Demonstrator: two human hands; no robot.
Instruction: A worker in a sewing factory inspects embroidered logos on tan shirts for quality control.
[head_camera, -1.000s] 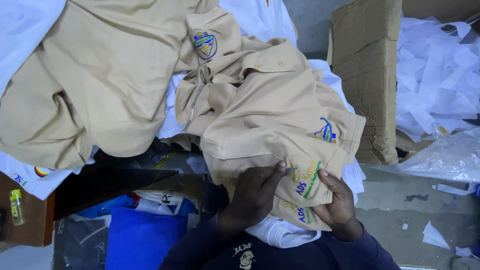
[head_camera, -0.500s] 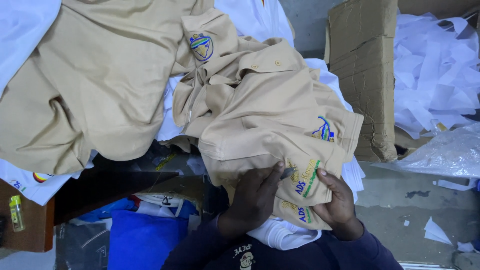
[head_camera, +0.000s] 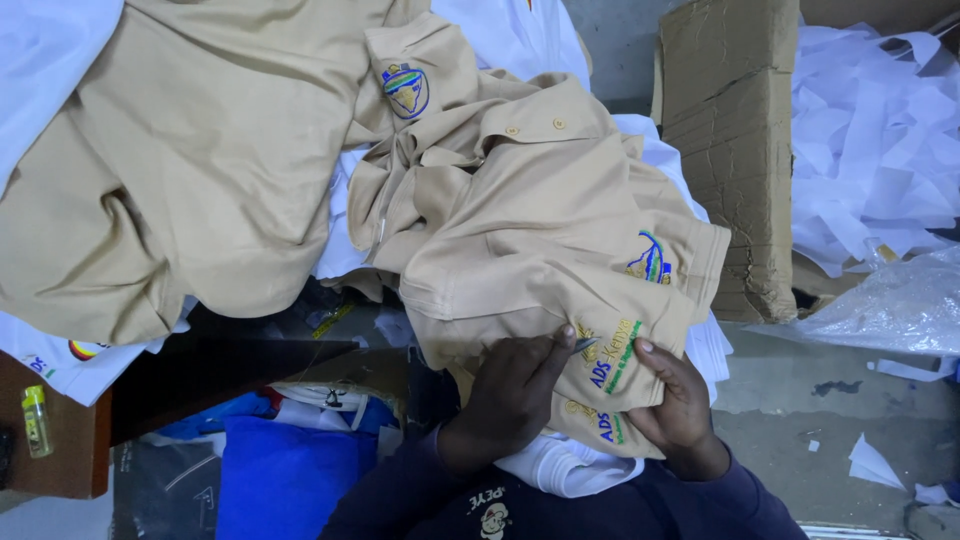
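Beside cardboard box (head_camera: 735, 150), hands (head_camera: 510, 395) pinch embroidered tan shirt (head_camera: 530, 250).

A brown cardboard box (head_camera: 735, 150) stands upper right beside crumpled clear plastic bag (head_camera: 890, 300).

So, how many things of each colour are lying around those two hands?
Tan cotton shirts: 2, a flat one and a crumpled one gripped by the left hand and right hand
Brown cardboard box: 1
Blue cloth bundle: 1
Small yellow lighter: 1
Clear plastic bag: 1
Total: 6
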